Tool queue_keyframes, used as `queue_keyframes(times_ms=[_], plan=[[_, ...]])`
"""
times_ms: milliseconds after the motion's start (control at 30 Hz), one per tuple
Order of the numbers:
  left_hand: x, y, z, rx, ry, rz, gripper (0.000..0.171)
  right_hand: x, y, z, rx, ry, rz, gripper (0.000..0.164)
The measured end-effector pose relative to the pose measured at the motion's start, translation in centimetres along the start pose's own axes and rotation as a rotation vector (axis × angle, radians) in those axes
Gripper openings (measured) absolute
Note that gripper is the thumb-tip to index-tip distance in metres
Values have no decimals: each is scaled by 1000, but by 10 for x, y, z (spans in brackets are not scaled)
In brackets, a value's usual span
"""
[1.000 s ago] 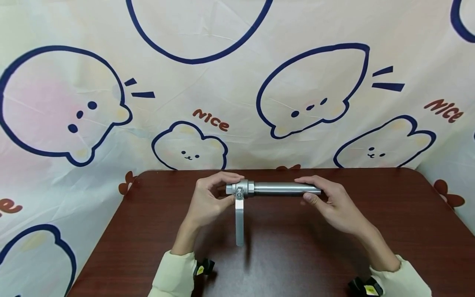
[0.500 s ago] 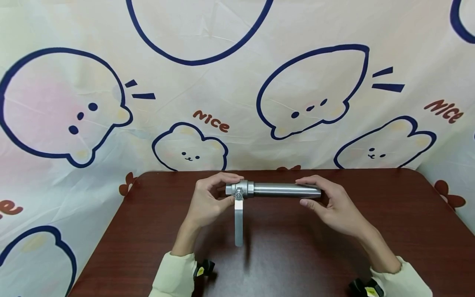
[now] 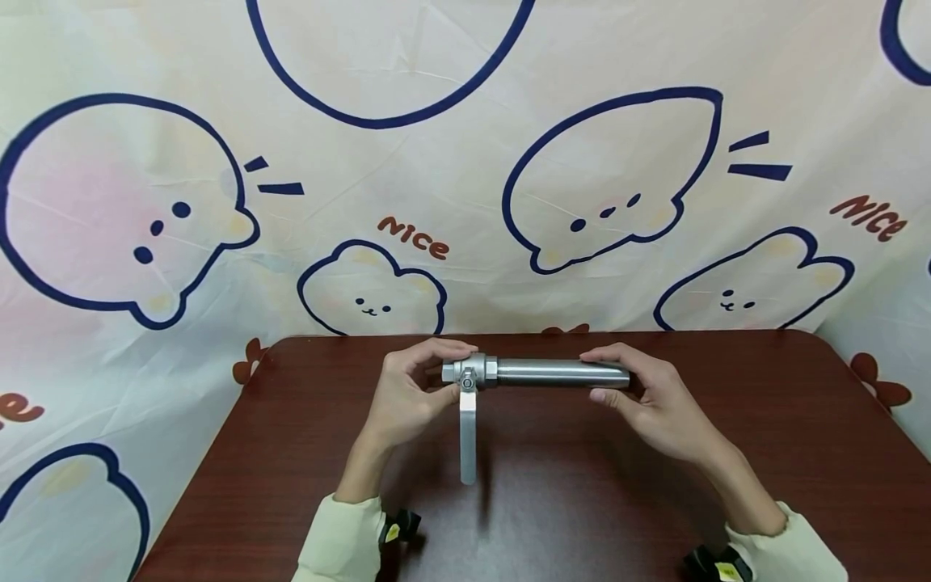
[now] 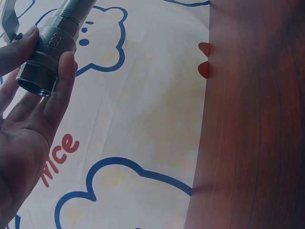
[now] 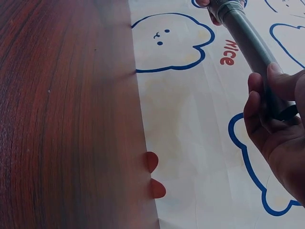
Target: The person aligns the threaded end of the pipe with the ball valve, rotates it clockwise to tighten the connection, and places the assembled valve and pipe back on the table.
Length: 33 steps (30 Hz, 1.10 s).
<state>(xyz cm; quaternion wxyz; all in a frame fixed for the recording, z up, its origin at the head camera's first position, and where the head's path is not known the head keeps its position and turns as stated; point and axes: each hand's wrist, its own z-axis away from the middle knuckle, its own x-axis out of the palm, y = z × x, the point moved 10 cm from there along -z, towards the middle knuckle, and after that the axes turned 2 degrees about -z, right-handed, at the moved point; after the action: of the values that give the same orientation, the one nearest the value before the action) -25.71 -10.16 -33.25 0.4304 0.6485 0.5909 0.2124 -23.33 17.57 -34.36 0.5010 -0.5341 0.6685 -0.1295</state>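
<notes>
A silver ball valve (image 3: 475,370) is joined to a smooth metal pipe (image 3: 545,372), held level above the table. My left hand (image 3: 409,396) grips the valve body between thumb and fingers. The valve's flat lever handle (image 3: 469,436) points toward me. In the left wrist view the valve's open end (image 4: 35,81) faces the camera. At the other end, my right hand (image 3: 658,404) holds the pipe, fingers over the top and thumb along the near side. In the right wrist view the pipe (image 5: 252,43) lies between thumb and fingers, its end by the palm.
A dark reddish-brown wooden table (image 3: 567,501) lies beneath the hands. Behind it hangs a pale cloth (image 3: 465,178) printed with blue cartoon outlines. Black wrist cameras (image 3: 400,525) sit at the pale sleeves (image 3: 340,537).
The thumb of my right hand has shifted slightly down and left along the pipe's near side. The left hand and the valve stay nearly still.
</notes>
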Motion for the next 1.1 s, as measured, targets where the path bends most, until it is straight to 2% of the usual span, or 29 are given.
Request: queue_keyframes(times_ms=[1100], plan=[[0,0,1,23,-12,2,42,3,2,0,0,-37,-30,45]])
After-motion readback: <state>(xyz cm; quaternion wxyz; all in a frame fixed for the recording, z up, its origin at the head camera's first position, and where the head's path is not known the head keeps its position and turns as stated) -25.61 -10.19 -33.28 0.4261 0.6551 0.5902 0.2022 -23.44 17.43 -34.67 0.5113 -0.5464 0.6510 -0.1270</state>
